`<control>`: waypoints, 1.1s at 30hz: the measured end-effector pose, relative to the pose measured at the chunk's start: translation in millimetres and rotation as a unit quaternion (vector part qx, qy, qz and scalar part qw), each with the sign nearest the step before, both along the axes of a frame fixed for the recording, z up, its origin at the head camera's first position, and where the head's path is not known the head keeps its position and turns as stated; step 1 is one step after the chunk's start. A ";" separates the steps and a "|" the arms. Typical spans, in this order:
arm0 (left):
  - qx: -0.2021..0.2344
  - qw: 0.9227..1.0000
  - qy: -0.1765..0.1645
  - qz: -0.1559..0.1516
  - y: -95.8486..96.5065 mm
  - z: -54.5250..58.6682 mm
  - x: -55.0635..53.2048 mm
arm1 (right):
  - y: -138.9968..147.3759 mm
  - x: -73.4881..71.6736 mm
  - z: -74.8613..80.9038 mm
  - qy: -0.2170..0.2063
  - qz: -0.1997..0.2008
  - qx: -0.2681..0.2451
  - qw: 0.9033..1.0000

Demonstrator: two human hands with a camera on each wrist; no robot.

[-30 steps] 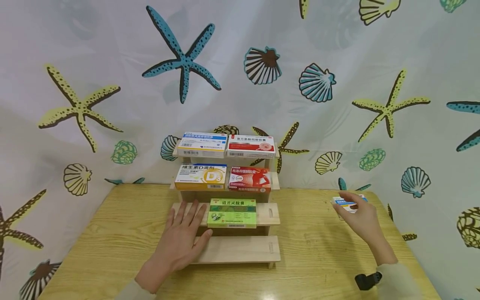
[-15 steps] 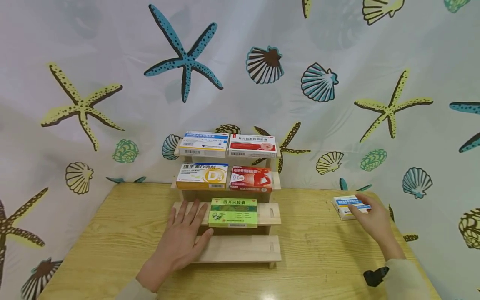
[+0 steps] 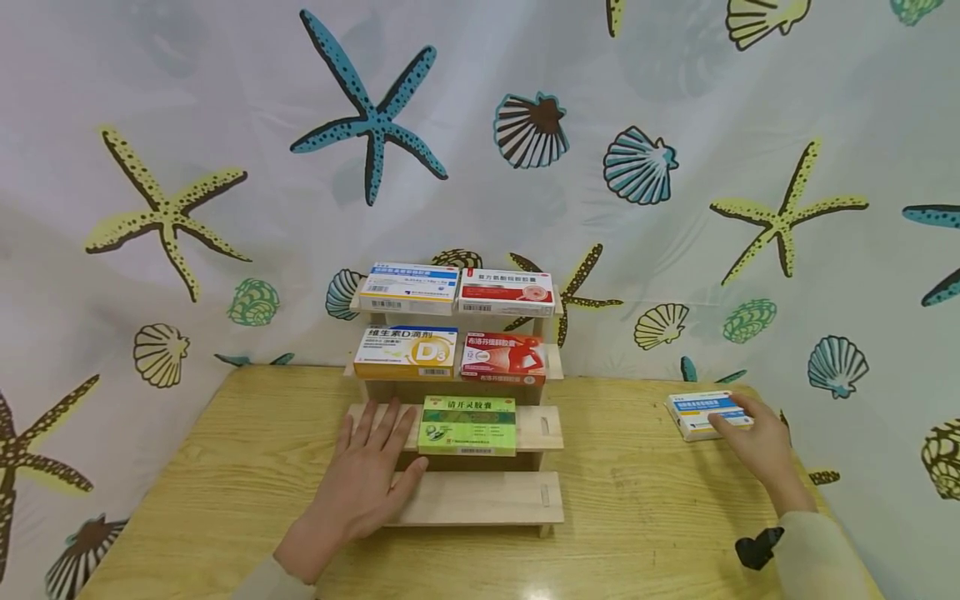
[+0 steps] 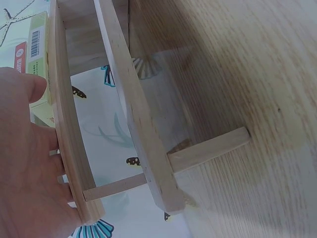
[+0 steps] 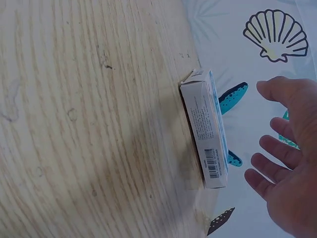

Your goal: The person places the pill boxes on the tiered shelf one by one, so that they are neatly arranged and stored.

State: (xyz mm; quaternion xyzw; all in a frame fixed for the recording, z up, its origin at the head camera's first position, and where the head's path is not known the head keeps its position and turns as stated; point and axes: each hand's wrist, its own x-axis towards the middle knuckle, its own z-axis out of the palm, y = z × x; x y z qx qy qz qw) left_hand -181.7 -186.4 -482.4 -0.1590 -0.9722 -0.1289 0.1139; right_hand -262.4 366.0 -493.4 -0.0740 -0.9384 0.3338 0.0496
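My left hand (image 3: 365, 487) lies with fingers spread on the left end of the wooden stepped rack (image 3: 480, 497), on the tier that bears a green medicine box (image 3: 468, 427). In the left wrist view, the thumb is close by that green box (image 4: 38, 52). My right hand (image 3: 759, 446) hovers at the right end of a white and blue medicine box (image 3: 693, 407) on the table. In the right wrist view, the hand's fingers (image 5: 280, 148) are parted and loosely bent, with a gap between them and the upright side of the box (image 5: 204, 131).
The upper tiers hold a blue-white box (image 3: 408, 287), a red-white box (image 3: 506, 292), a vitamin D box (image 3: 405, 352) and a red box (image 3: 502, 358). The wooden table (image 3: 615, 500) ends at a patterned curtain (image 3: 480, 217) behind and at the right.
My right hand has drawn to the right, from over the white and blue box to its right end, baring more of its top. The left hand keeps its place on the rack.
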 end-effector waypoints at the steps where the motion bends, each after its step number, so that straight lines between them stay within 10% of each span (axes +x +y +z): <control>1: 0.000 1.000 0.000 0.000 0.0 -0.2 0.0 | 1.2 -0.3 -1.1 -0.004 -0.002 0.000 1.000; 33: -0.004 1.000 0.002 0.000 0.2 -0.2 0.2 | 27.2 -22.2 -32.7 -0.042 0.003 0.037 0.998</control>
